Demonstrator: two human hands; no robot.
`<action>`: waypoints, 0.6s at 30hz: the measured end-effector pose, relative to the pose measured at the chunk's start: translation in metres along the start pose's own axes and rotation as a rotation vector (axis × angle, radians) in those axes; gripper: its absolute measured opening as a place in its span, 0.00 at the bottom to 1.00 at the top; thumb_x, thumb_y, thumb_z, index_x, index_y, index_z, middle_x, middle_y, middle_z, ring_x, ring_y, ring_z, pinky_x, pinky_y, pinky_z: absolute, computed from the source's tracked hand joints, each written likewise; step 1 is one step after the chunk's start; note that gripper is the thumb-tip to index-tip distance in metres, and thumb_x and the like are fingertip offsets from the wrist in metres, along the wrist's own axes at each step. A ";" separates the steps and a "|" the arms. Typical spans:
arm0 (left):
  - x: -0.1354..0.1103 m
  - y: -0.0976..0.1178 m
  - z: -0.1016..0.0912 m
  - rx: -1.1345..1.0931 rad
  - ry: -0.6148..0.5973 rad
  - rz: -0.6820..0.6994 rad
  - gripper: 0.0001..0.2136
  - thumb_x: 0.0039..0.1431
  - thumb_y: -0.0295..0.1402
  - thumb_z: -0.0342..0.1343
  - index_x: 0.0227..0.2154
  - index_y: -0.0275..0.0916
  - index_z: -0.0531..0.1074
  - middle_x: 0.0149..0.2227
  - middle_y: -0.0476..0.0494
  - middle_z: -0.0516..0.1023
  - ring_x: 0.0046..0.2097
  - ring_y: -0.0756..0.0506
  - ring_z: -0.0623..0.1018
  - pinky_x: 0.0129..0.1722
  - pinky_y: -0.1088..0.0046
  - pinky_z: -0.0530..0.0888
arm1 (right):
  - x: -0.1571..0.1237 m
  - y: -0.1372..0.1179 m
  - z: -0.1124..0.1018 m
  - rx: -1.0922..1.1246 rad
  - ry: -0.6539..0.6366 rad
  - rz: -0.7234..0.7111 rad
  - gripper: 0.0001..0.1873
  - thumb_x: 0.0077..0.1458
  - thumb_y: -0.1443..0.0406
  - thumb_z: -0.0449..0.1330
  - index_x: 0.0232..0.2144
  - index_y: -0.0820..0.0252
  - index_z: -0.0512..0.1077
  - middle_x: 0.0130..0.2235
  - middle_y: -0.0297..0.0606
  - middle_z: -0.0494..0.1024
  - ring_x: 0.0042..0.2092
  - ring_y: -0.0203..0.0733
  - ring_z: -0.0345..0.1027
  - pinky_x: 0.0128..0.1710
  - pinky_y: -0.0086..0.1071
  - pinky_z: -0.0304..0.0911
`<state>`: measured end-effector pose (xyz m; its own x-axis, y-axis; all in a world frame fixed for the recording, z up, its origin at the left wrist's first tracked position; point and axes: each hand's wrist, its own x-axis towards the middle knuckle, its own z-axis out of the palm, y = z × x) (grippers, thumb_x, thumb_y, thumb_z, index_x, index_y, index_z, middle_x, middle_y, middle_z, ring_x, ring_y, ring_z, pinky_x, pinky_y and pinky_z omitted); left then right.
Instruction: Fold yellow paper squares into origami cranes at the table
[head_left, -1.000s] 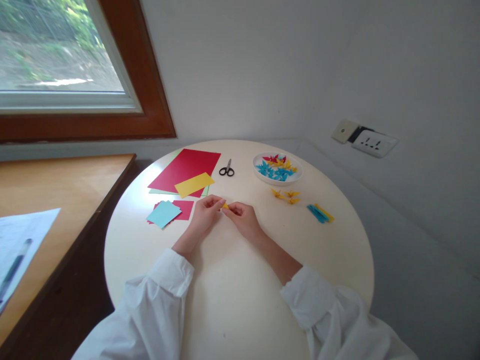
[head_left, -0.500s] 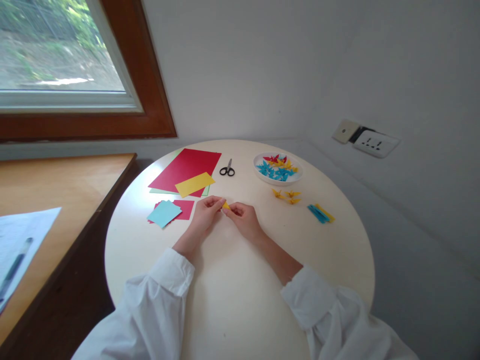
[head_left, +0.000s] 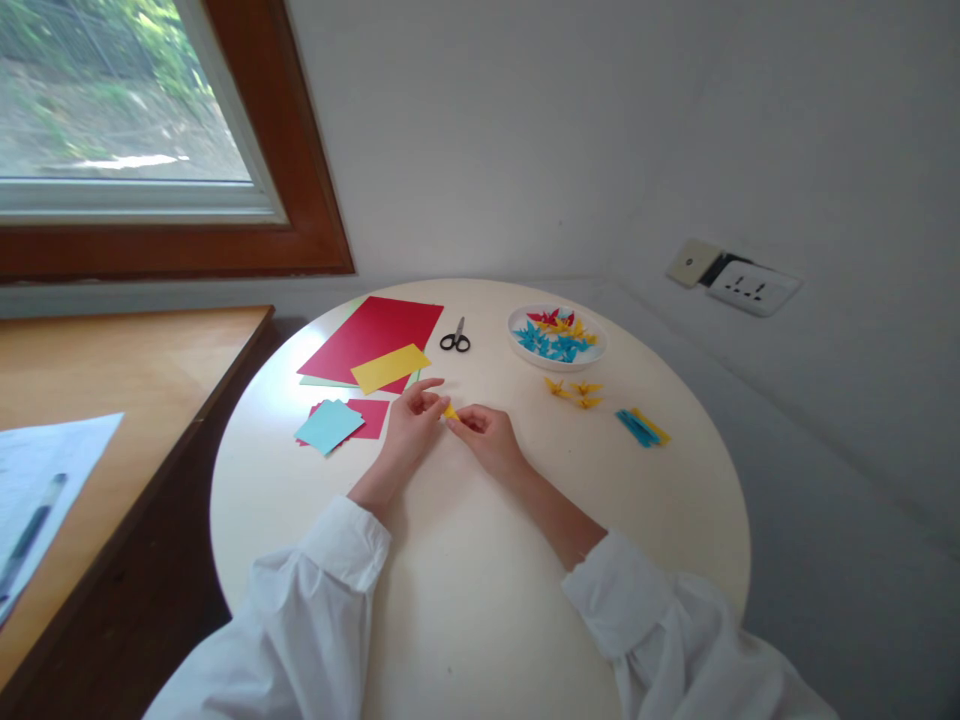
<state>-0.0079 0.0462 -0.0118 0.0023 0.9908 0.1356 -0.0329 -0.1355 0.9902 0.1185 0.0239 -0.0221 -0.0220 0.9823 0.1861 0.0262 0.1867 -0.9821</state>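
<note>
Yellow folded paper [head_left: 450, 411] was pinched in the right hand [head_left: 487, 437]; the half-open left hand [head_left: 412, 418] touched it, grip unclear; black-handled scissors [head_left: 457, 335] lay at twelve o'clock.

Round table [head_left: 465, 580]: open room between forearms, up to left hand [head_left: 416, 415] and right hand [head_left: 487, 435]; open lane between scissors [head_left: 455, 342] and white dish [head_left: 591, 357]; obstacles, left: paper squares [head_left: 328, 428], red sheet [head_left: 360, 340]; right: yellow folded birds [head_left: 586, 389] before the dish, folded strips [head_left: 637, 428] beyond; wall [head_left: 487, 150] behind.

Round white table [head_left: 480, 600], scissors [head_left: 457, 336], dish [head_left: 556, 366], yellow figures [head_left: 584, 389], perhaps cranes
</note>
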 end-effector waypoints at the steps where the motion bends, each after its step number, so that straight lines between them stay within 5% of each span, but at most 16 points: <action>1: 0.001 -0.001 0.000 0.050 0.021 0.043 0.15 0.45 0.36 0.60 0.38 0.40 0.72 0.26 0.50 0.70 0.28 0.51 0.70 0.28 0.76 0.66 | 0.000 0.000 0.000 0.011 0.005 0.006 0.09 0.41 0.61 0.61 0.22 0.61 0.72 0.23 0.32 0.72 0.26 0.34 0.62 0.27 0.28 0.57; 5: 0.001 -0.003 0.000 0.283 0.098 0.310 0.06 0.47 0.33 0.58 0.30 0.39 0.74 0.36 0.44 0.72 0.40 0.46 0.71 0.39 0.70 0.68 | 0.002 -0.002 0.001 0.068 0.029 0.046 0.09 0.39 0.60 0.62 0.20 0.62 0.70 0.21 0.30 0.69 0.24 0.33 0.59 0.26 0.28 0.54; 9: -0.003 0.002 0.000 0.497 0.053 0.576 0.04 0.51 0.28 0.55 0.27 0.39 0.75 0.35 0.44 0.75 0.41 0.45 0.71 0.44 0.64 0.67 | 0.004 -0.004 0.000 0.123 0.065 0.055 0.10 0.38 0.59 0.62 0.19 0.61 0.70 0.21 0.30 0.69 0.25 0.33 0.58 0.27 0.29 0.54; 18: -0.007 0.006 -0.001 0.703 -0.132 0.704 0.12 0.50 0.21 0.51 0.36 0.38 0.74 0.38 0.43 0.78 0.43 0.43 0.71 0.45 0.61 0.68 | 0.007 -0.002 -0.005 0.172 0.099 0.028 0.09 0.42 0.60 0.60 0.20 0.60 0.71 0.21 0.30 0.69 0.26 0.34 0.60 0.29 0.29 0.55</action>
<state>-0.0095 0.0389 -0.0073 0.3221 0.6808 0.6579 0.5286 -0.7058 0.4716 0.1236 0.0307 -0.0189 0.0746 0.9855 0.1527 -0.1458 0.1623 -0.9759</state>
